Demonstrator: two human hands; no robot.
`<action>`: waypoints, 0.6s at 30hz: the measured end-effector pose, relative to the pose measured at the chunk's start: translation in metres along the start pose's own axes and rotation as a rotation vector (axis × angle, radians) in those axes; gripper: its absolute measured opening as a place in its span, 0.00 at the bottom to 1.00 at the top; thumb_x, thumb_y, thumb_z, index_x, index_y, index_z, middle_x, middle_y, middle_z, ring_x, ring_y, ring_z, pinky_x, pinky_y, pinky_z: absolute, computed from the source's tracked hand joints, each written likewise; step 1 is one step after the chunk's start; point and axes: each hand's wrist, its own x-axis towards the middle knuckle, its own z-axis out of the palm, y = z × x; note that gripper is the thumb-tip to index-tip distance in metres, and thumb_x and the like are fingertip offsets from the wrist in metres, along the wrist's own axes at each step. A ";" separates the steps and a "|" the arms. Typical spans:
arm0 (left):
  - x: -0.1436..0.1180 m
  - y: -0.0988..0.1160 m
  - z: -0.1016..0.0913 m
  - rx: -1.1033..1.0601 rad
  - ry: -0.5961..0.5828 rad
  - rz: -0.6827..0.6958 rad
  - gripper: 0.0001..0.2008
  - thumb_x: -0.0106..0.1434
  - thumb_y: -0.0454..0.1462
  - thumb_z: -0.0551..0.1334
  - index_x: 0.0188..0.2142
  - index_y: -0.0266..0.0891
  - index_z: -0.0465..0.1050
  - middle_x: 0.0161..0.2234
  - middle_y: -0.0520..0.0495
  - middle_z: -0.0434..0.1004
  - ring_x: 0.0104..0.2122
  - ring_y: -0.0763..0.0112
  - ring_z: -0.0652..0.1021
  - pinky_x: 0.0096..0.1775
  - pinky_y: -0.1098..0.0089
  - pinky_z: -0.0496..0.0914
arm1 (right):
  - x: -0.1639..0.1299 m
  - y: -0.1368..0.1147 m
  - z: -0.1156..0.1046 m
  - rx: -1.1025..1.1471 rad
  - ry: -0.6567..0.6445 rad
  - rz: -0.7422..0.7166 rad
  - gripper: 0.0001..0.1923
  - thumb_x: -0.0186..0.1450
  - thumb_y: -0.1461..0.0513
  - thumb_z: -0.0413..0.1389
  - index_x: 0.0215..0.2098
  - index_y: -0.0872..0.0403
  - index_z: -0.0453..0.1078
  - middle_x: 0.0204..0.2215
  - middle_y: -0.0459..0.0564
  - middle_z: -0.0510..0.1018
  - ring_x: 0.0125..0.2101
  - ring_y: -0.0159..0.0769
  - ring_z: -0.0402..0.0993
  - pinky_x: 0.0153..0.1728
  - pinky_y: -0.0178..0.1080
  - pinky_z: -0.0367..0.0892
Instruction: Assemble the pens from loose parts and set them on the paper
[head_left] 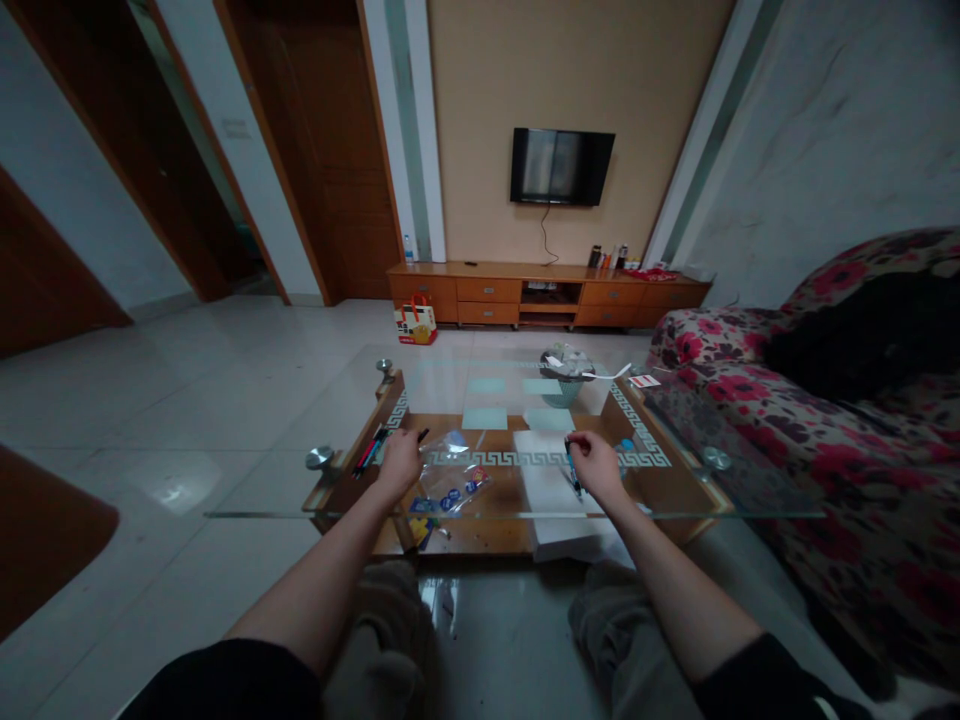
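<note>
My left hand (401, 460) is closed around a dark pen (424, 434), whose end sticks out on the right, over the glass tabletop (262, 480). Just left of that hand several pens (367, 455), black, red and blue, lie side by side. A clear plastic bag (454, 475) with blue and red round prints is spread between my hands. On the right, the fingers of my right hand (598, 465) pinch a slim dark pen (574, 475) that slants downward. Its lower end is too small to make out clearly. White paper (541, 482) shows beneath it.
A basket (561, 392) holding crumpled plastic stands beyond the table's middle. A red-and-white card (644, 381) is at the right far corner. Flowered sofa (847, 440) on the right; a gift bag (415, 322) stands before the low TV cabinet (487, 290).
</note>
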 end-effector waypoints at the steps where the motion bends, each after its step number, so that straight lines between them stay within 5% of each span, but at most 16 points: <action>1: -0.002 0.009 -0.001 -0.059 -0.009 0.073 0.17 0.61 0.29 0.54 0.48 0.36 0.72 0.40 0.40 0.74 0.43 0.61 0.74 0.47 0.66 0.67 | -0.003 -0.005 0.006 0.076 -0.045 0.010 0.13 0.60 0.62 0.51 0.39 0.56 0.74 0.35 0.52 0.79 0.33 0.36 0.74 0.39 0.36 0.67; 6: -0.021 0.058 -0.007 -0.280 -0.071 0.397 0.17 0.65 0.30 0.51 0.50 0.40 0.71 0.43 0.42 0.70 0.42 0.66 0.73 0.46 0.67 0.67 | -0.018 -0.025 0.030 0.399 -0.269 0.121 0.14 0.60 0.56 0.54 0.38 0.56 0.74 0.29 0.49 0.78 0.25 0.33 0.71 0.27 0.34 0.66; 10: -0.039 0.086 -0.017 -0.251 -0.190 0.531 0.17 0.67 0.36 0.54 0.54 0.47 0.66 0.46 0.45 0.67 0.38 0.68 0.74 0.41 0.69 0.69 | -0.028 -0.038 0.042 0.607 -0.423 0.262 0.17 0.61 0.51 0.55 0.37 0.56 0.72 0.26 0.47 0.75 0.18 0.27 0.64 0.18 0.31 0.58; 18: -0.050 0.105 -0.027 -0.273 -0.182 0.718 0.14 0.68 0.39 0.53 0.52 0.47 0.65 0.44 0.47 0.68 0.40 0.68 0.74 0.40 0.71 0.68 | -0.039 -0.041 0.054 0.707 -0.708 0.437 0.26 0.64 0.43 0.48 0.29 0.57 0.69 0.19 0.46 0.72 0.14 0.25 0.60 0.13 0.29 0.51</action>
